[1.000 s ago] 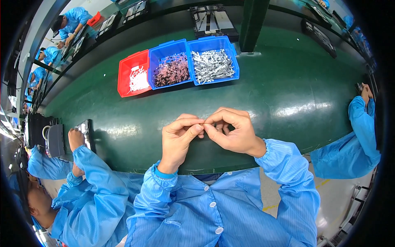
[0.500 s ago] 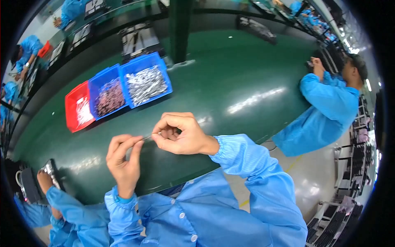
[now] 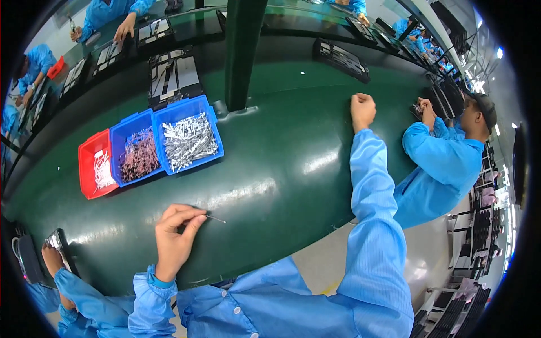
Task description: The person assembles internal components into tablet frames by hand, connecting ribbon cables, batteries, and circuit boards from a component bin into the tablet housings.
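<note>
Between thumb and fingertips, my left hand [image 3: 177, 234] pinches one end of a thin, wire-like piece [image 3: 216, 218]. Its free end, tipped with a small pale bit, points right above the green table. My right hand [image 3: 363, 111] is stretched far out over the table's right side, fingers curled closed; whatever they may hold is hidden. Ahead of my left hand stand three bins in a row: a red bin [image 3: 86, 179] of white strips, a blue bin [image 3: 115, 138] of thin brownish-pink pieces, and a blue bin [image 3: 208, 110] of silvery-grey strips.
A green post [image 3: 241, 62] rises behind the bins. An opened flat device [image 3: 177, 79] lies behind them, and another device [image 3: 342, 59] lies beyond my right hand. A co-worker [image 3: 442, 163] sits at the right; another person's hand [image 3: 53, 259] holds a device at the lower left.
My right hand has let go of the wire-like piece and reached far to the right and away. My left hand keeps the piece, now slightly lower in view. The view has shifted a little.
</note>
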A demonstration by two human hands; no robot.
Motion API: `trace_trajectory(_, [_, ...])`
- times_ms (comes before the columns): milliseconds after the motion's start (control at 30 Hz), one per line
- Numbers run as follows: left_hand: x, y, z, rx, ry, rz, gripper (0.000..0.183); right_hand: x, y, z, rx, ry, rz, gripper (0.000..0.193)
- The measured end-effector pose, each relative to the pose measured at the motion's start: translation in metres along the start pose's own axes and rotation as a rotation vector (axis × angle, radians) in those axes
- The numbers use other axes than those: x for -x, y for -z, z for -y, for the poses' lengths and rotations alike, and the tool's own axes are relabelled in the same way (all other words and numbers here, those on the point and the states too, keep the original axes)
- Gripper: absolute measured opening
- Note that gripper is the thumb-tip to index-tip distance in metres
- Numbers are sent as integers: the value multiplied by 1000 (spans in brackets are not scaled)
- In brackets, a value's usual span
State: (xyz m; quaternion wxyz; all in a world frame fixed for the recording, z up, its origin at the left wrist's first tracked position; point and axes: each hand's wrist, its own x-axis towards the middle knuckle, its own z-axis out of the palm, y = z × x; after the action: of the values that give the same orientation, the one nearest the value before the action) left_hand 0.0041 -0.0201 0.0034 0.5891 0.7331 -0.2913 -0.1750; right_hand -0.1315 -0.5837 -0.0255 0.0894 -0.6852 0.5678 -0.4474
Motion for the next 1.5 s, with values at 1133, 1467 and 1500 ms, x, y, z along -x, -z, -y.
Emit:
trace_trajectory(1133, [-1,-14,-4,-167,-178,27,20,-42,-66,64,-788,-453,433,36])
trace_trajectory(1467, [6,-10,2,-59,-144,46,13,137,52,103,-891,-476,776,41])
trace_trajectory(1500, [8,-9,0,-14,-108,45,14,161,73,101,-880,-497,837,46])
